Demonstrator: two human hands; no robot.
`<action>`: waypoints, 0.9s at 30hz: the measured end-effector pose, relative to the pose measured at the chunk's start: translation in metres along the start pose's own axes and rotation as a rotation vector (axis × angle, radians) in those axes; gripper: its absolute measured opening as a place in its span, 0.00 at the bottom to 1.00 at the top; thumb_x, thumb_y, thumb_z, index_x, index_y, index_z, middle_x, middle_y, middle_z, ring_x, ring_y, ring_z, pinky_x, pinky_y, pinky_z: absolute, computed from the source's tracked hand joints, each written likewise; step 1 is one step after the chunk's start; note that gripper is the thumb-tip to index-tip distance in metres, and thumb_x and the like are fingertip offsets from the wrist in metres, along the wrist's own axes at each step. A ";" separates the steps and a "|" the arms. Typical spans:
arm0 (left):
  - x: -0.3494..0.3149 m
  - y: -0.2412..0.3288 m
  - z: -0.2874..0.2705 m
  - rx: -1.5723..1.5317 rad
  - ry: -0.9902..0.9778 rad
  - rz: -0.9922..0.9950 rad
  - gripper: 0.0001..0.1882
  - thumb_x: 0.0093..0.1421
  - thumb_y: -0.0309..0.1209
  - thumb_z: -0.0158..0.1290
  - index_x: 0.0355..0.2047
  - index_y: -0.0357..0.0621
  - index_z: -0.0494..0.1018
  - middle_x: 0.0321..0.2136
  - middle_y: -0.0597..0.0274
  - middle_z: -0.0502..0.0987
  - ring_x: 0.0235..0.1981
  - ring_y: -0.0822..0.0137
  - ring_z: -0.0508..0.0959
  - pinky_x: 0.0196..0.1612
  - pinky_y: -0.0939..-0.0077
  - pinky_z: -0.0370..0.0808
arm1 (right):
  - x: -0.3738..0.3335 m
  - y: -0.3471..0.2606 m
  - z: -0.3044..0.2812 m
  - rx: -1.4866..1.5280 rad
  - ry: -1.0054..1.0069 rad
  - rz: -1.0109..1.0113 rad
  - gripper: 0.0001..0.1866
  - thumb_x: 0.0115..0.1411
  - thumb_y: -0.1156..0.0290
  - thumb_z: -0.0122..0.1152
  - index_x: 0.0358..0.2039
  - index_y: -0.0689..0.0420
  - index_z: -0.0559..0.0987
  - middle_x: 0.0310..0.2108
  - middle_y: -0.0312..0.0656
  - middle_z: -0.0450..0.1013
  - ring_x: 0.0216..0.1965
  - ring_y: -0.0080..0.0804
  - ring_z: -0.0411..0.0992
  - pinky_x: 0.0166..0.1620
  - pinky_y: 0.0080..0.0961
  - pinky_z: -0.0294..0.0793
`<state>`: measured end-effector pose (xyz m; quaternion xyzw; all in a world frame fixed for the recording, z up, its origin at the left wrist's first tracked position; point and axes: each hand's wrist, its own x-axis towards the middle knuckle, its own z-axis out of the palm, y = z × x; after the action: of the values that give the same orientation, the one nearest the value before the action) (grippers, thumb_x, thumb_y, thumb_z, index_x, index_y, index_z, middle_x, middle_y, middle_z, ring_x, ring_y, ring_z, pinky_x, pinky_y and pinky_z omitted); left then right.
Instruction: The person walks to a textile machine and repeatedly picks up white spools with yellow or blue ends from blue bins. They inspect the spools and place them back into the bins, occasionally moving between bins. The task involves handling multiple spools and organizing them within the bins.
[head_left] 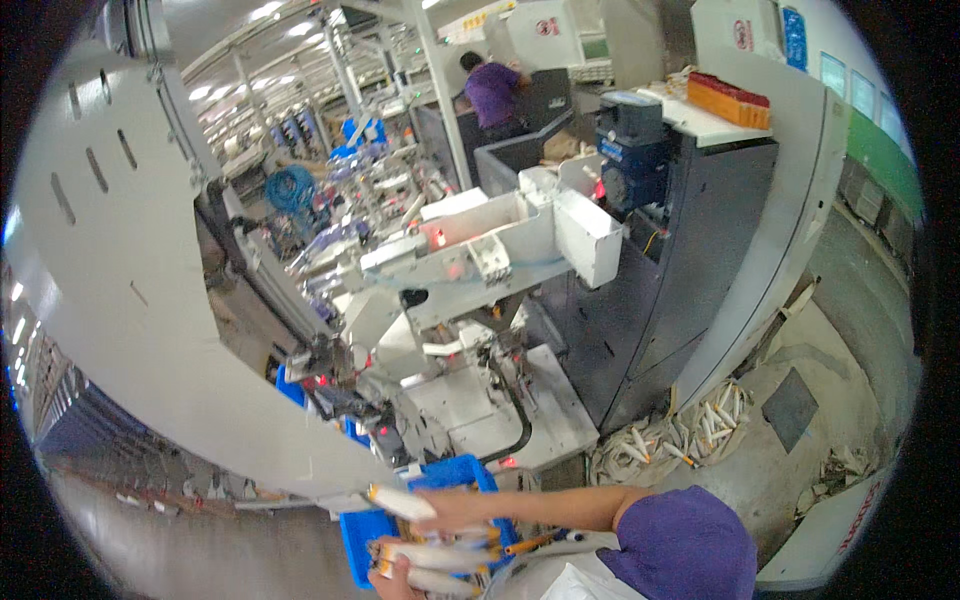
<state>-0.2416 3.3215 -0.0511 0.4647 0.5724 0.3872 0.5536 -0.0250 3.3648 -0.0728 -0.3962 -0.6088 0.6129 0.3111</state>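
Note:
My right arm, in a purple sleeve, reaches leftward over a blue crate (pixel 357 560). The right hand (pixel 452 509), blurred, grips a white yarn bobbin (pixel 403 502) with an orange-yellow tip, pointing left. Just below it, my left hand (pixel 395 581) is closed around several more white yarn bobbins (pixel 440 557), lying side by side. Some of their ends show orange. Parts of both hands' fingers are hidden by the bobbins. Other orange-tipped pieces lie beside the hands, partly covered by my forearm.
A textile machine with a white trough (pixel 490 228) stands ahead. A large white panel (pixel 150 270) rises at left, a dark grey cabinet (pixel 690 250) at right. Loose bobbins (pixel 715 425) lie on cloth on the floor. Farther off, a person in purple (pixel 492 95) bends over bins.

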 end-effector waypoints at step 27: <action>0.003 -0.018 -0.072 -1.124 0.051 0.270 0.22 0.55 0.41 0.59 0.47 0.47 0.70 0.56 0.49 0.64 0.58 0.51 0.63 0.62 0.53 0.60 | -0.042 0.033 -0.099 1.155 0.181 -0.325 0.12 0.63 0.63 0.51 0.25 0.51 0.64 0.24 0.28 0.59 0.28 0.21 0.62 0.44 0.26 0.71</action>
<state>-0.3149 3.3250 -0.0634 0.1588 0.2276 0.7103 0.6469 0.0846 3.3762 -0.0951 -0.1159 -0.2016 0.7525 0.6162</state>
